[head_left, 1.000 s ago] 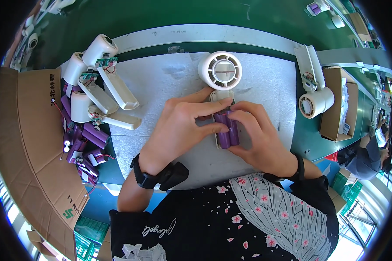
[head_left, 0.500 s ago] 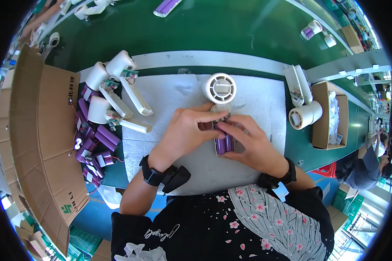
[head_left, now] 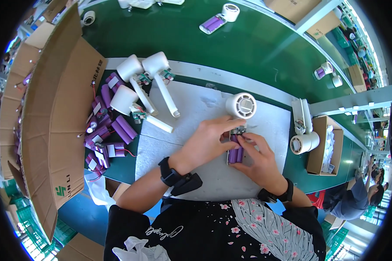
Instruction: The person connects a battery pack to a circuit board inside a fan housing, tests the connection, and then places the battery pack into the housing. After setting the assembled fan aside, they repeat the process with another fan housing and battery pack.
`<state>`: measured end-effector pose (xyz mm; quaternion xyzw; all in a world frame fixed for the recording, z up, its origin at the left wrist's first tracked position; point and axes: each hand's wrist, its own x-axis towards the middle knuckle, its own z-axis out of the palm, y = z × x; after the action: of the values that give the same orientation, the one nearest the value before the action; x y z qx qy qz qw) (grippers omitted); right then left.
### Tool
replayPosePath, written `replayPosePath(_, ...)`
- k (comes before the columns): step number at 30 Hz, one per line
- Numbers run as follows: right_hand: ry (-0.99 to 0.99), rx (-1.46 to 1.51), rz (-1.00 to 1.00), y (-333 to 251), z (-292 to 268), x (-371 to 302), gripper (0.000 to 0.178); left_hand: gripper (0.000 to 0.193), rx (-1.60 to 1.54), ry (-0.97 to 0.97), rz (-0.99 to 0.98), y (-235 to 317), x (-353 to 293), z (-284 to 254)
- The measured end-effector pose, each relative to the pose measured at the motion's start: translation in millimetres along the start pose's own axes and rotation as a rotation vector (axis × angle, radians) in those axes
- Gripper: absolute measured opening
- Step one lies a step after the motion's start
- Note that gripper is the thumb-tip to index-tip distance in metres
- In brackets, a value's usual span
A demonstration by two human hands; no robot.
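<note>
On the white foam mat lies a white handheld fan (head_left: 241, 105), its round slotted head pointing away from me and its handle open. A purple two-cell battery pack (head_left: 235, 155) sits in the handle, with a small circuit board (head_left: 238, 130) between it and the head. My left hand (head_left: 208, 141) grips the handle from the left, fingertips at the board. From the right, my right hand (head_left: 260, 158) pinches the battery pack; its index finger is by the board and its thumb lies along the pack's lower side. Fingers partly hide the handle and any wires.
Left of the mat (head_left: 157, 150) are several white fan housings (head_left: 124, 99) with boards and a pile of purple battery packs (head_left: 123, 129), beside a tall cardboard box (head_left: 69, 130). To the right stand a white fan (head_left: 305, 142) and a small carton (head_left: 313, 163). Another fan (head_left: 213, 24) lies beyond the ledge.
The whole view has shifted and tilted, so the bench appears turned. Another fan now shows on the far green surface. Both hands stay at the handle, fingers shifted only slightly around the board.
</note>
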<state>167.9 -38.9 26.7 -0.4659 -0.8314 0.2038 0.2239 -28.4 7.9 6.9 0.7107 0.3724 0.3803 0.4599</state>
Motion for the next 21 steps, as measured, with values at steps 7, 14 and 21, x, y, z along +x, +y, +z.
replayPosePath(7,0.437,-0.359,0.138,34,-34,75,0.044,0.042,0.005,0.148,-0.008,3,-1,-2)
replayPosePath(14,0.033,0.148,0.214,6,-42,82,0.030,0.018,0.176,-0.157,0.241,-7,-5,0)
replayPosePath(21,-0.333,0.253,0.005,-50,6,157,0.025,0.034,0.254,-0.299,0.190,-12,-11,4)
